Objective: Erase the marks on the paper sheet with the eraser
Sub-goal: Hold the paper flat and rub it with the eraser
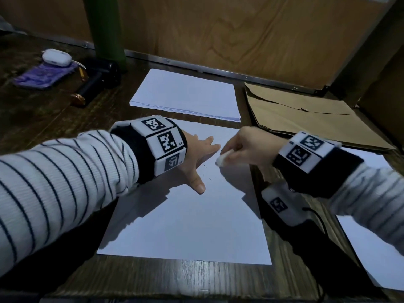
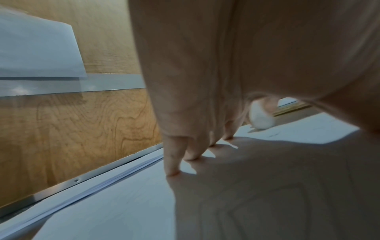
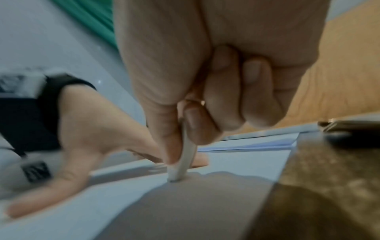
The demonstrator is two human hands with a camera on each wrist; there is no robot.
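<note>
A white paper sheet (image 1: 188,221) lies on the dark wooden table in front of me. Faint pencil marks (image 1: 207,172) show near its upper middle. My left hand (image 1: 200,158) lies flat on the sheet with straight, spread fingers, fingertips (image 2: 171,172) pressing the paper. My right hand (image 1: 242,145) pinches a white eraser (image 1: 223,159) between thumb and fingers, its tip down on the sheet just right of the marks. In the right wrist view the eraser (image 3: 185,162) stands nearly upright on the paper (image 3: 102,203). The left wrist view shows the eraser (image 2: 261,118) beyond my fingers.
A stack of white sheets (image 1: 188,95) lies behind the sheet. A brown envelope (image 1: 306,114) sits at the back right, another white sheet (image 1: 371,248) at the right edge. A phone (image 1: 41,77), earbud case (image 1: 56,57), black cylinders (image 1: 94,84) and green pole (image 1: 107,29) stand at back left.
</note>
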